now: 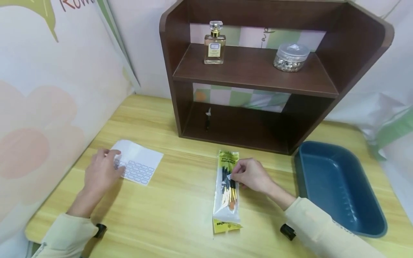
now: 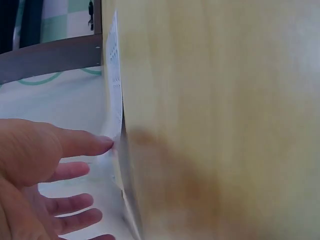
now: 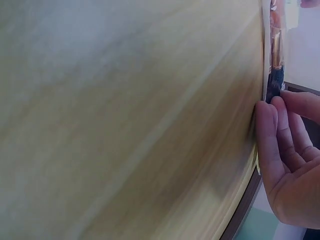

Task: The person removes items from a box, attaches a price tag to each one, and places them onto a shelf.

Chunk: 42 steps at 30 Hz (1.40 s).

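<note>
A clear pack of paintbrushes with yellow ends lies on the table. Over the black brush handles, my right hand pinches a small white label between thumb and forefinger. In the right wrist view the fingers of this hand meet close against the pack's edge; the label is hard to make out there. To the left, a sheet of blue-bordered labels lies with my left hand at its left edge. The left wrist view shows that hand with fingers spread and thumb touching the sheet.
A dark brown two-tier shelf stands at the back. It carries a perfume bottle, a lidded clear jar and, on its lower tier, a slim black pen-like item. At right sits a blue bin.
</note>
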Available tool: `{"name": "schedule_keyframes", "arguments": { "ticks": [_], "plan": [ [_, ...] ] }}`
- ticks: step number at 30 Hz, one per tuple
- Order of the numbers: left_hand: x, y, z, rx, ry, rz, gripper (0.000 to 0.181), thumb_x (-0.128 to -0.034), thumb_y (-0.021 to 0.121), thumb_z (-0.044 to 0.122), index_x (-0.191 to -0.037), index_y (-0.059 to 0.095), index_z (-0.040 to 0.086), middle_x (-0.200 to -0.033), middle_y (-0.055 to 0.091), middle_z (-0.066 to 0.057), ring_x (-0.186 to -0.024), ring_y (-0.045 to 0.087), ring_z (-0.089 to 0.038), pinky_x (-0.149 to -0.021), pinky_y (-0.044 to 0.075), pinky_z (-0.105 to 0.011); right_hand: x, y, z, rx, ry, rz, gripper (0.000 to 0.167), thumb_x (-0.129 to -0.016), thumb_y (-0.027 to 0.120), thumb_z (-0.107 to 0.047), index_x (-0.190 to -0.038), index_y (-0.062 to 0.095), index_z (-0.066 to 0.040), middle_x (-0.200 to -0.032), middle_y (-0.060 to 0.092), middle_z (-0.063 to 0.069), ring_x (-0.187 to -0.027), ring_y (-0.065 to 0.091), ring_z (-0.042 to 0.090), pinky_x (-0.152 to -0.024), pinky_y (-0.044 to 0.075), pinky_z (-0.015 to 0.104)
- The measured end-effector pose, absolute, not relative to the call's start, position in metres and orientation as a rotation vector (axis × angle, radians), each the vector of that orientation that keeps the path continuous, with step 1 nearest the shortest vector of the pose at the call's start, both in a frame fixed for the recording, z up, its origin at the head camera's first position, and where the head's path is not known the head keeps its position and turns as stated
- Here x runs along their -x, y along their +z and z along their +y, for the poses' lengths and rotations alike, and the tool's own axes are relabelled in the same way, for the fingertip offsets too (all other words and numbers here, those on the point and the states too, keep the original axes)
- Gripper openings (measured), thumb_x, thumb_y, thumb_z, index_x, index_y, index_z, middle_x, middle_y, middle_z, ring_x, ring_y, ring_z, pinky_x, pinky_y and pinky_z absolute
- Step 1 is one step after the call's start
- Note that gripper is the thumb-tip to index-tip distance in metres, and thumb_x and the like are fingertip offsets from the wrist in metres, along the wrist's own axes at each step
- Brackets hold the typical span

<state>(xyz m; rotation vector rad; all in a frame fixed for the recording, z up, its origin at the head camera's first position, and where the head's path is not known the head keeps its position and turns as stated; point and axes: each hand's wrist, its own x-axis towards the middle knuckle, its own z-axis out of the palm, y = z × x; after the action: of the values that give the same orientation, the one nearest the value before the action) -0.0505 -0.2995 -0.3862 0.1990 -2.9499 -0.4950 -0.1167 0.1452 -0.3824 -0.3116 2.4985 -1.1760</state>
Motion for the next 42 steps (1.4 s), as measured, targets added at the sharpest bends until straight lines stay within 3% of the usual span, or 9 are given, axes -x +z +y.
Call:
{"name": "schedule_keyframes", "arguments": {
  "ticks": [8, 12, 16, 19, 23, 27, 33, 38, 42],
  "plan": [
    [0.053, -0.383, -0.293, -0.22, -0.53, -3.034, 0.055, -0.0859, 0.077, 0.02, -0.133, 0.055, 0.001, -0.134, 0.043, -0.037, -0.115, 0.046, -0.058, -0.069, 0.051, -0.066, 0.118, -0.382, 0.148, 0.441, -1.051, 2.614, 0.011, -0.085, 0.079, -0.011, -0.085, 0.069, -0.01, -0.075, 0.065, 0.0, -0.06, 0.058, 0.016, -0.053, 0.052, 0.031],
    [0.054, -0.376, -0.279, -0.109, -0.583, -2.948, 0.045, -0.0861, 0.076, 0.018, -0.126, 0.062, 0.002, -0.128, 0.053, -0.033, -0.108, 0.055, -0.053, -0.074, 0.051, -0.065, 0.118, -0.38, 0.149, 0.493, -0.965, 2.666, 0.011, -0.086, 0.08, -0.015, -0.084, 0.069, -0.012, -0.077, 0.065, -0.003, -0.066, 0.058, 0.014, -0.059, 0.052, 0.032],
    [0.057, -0.374, -0.249, 0.047, -0.666, -2.876, 0.037, -0.0852, 0.078, 0.016, -0.118, 0.068, 0.004, -0.12, 0.063, -0.025, -0.099, 0.064, -0.044, -0.073, 0.055, -0.057, 0.119, -0.378, 0.151, 0.5, -0.886, 2.708, 0.011, -0.086, 0.08, -0.018, -0.087, 0.07, -0.014, -0.075, 0.065, -0.005, -0.065, 0.058, 0.013, -0.074, 0.052, 0.04],
    [0.061, -0.375, -0.22, 0.143, -0.742, -2.86, 0.033, -0.0848, 0.08, 0.016, -0.115, 0.07, 0.007, -0.114, 0.069, -0.016, -0.092, 0.068, -0.034, -0.07, 0.057, -0.049, 0.119, -0.376, 0.152, 0.498, -0.847, 2.731, 0.013, -0.086, 0.08, -0.02, -0.091, 0.07, -0.013, -0.073, 0.065, -0.005, -0.063, 0.058, 0.013, -0.072, 0.052, 0.041],
    [0.066, -0.376, -0.182, 0.239, -0.874, -2.893, 0.03, -0.0848, 0.081, 0.019, -0.112, 0.072, 0.01, -0.107, 0.072, -0.005, -0.089, 0.068, -0.024, -0.073, 0.057, -0.042, 0.121, -0.371, 0.154, 0.504, -0.828, 2.744, 0.014, -0.087, 0.079, -0.018, -0.095, 0.071, -0.011, -0.075, 0.065, -0.003, -0.062, 0.058, 0.013, -0.056, 0.051, 0.033],
    [0.07, -0.379, -0.152, 0.27, -1.065, -2.942, 0.033, -0.0841, 0.082, 0.021, -0.115, 0.072, 0.014, -0.111, 0.071, -0.001, -0.094, 0.067, -0.019, -0.079, 0.057, -0.039, 0.123, -0.358, 0.16, 0.542, -0.858, 2.739, 0.013, -0.089, 0.076, -0.017, -0.098, 0.071, -0.009, -0.078, 0.067, -0.001, -0.066, 0.06, 0.013, -0.055, 0.05, 0.031],
    [0.074, -0.389, -0.118, 0.303, -1.568, -2.91, 0.055, -0.0827, 0.083, 0.016, -0.133, 0.061, 0.008, -0.126, 0.062, -0.007, -0.105, 0.062, -0.023, -0.087, 0.056, -0.036, 0.128, -0.325, 0.182, 0.597, -1.027, 2.723, 0.016, -0.092, 0.074, -0.019, -0.103, 0.071, -0.008, -0.086, 0.07, 0.002, -0.07, 0.064, 0.016, -0.058, 0.054, 0.034],
    [0.077, -0.394, -0.101, 0.267, -2.154, -2.74, 0.068, -0.0846, 0.08, 0.01, -0.143, 0.048, 0.001, -0.133, 0.054, -0.02, -0.106, 0.061, -0.029, -0.075, 0.06, -0.039, 0.133, -0.291, 0.21, 0.679, -1.315, 2.73, 0.021, -0.096, 0.071, -0.016, -0.116, 0.068, -0.01, -0.099, 0.071, 0.005, -0.075, 0.068, 0.019, -0.058, 0.06, 0.035],
    [0.077, -0.396, -0.092, 0.162, -2.499, -2.574, 0.071, -0.0876, 0.076, 0.006, -0.148, 0.039, -0.002, -0.143, 0.043, -0.028, -0.111, 0.06, -0.034, -0.076, 0.061, -0.044, 0.136, -0.263, 0.229, 0.772, -1.679, 2.744, 0.025, -0.097, 0.066, -0.004, -0.122, 0.066, -0.001, -0.105, 0.07, 0.007, -0.081, 0.069, 0.017, -0.058, 0.06, 0.032]
  ]
}}
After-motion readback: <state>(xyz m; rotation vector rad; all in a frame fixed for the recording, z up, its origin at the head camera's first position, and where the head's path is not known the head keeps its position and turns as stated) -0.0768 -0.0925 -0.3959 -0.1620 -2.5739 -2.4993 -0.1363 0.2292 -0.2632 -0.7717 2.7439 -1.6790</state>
